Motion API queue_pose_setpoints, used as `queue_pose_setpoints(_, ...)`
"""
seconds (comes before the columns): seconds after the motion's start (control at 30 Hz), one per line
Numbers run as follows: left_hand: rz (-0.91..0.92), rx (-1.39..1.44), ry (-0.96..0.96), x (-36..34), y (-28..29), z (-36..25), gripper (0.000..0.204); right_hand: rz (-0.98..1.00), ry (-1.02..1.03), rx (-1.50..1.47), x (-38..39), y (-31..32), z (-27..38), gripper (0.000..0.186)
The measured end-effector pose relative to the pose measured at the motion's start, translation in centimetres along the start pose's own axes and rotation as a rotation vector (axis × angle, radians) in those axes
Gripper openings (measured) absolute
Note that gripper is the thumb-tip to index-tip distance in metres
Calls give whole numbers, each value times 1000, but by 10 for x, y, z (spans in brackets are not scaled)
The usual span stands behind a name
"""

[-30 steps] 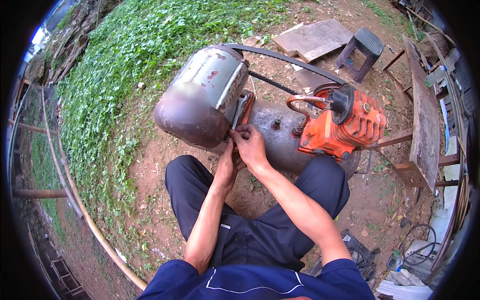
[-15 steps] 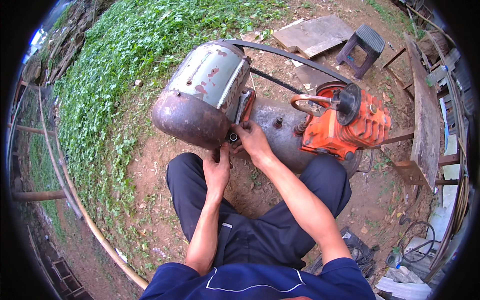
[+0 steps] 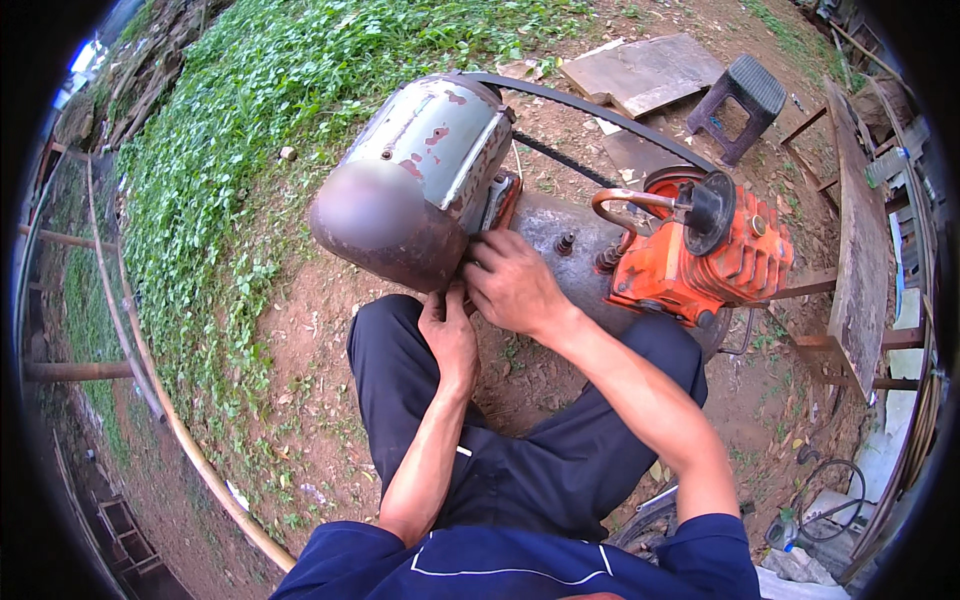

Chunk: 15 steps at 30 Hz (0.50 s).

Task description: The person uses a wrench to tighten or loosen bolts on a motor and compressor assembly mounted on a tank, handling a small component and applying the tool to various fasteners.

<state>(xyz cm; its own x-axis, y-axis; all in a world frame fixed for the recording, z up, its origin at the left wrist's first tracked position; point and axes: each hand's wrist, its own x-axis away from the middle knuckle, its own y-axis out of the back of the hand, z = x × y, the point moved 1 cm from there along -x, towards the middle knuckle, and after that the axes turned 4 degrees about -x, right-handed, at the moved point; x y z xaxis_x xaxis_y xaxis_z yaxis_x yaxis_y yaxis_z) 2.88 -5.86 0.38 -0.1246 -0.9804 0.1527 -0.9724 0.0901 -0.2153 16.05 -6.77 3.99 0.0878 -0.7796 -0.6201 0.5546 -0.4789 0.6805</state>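
A worn grey motor (image 3: 435, 140) with peeling paint and a rusty end cap sits on a rusted tank (image 3: 570, 290), beside an orange compressor head (image 3: 700, 260). My right hand (image 3: 510, 280) is curled against the motor's lower right side, its back showing. My left hand (image 3: 448, 335) is just below it, fingers bent up under the end cap. Whatever the fingers grip is hidden. Just above my right hand, a silvery metal piece (image 3: 498, 205) lies along the motor's mount. A belt (image 3: 590, 110) runs from the motor to the compressor's pulley.
A plastic stool (image 3: 750, 95) and wooden boards (image 3: 645, 70) lie behind the machine. A long plank (image 3: 855, 290) stands on its edge at the right, with cables (image 3: 835, 490) below it. Bamboo poles (image 3: 200, 460) run along the left, beside green plants (image 3: 210, 120). My bent legs flank my arms.
My right hand has turned further over the spot by the motor's base, covering the small metal ring visible half a second ago. My left hand stays below the end cap, shifted slightly.
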Motion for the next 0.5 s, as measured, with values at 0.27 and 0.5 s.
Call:
queue_pose_setpoints(0.27,163,363,463,7,1,9,43,122,223,-207,-10,0,-24,22)
queue_pose_setpoints(0.5,377,784,608,-12,-16,7,57,69,106,-202,-11,4,-14,24)
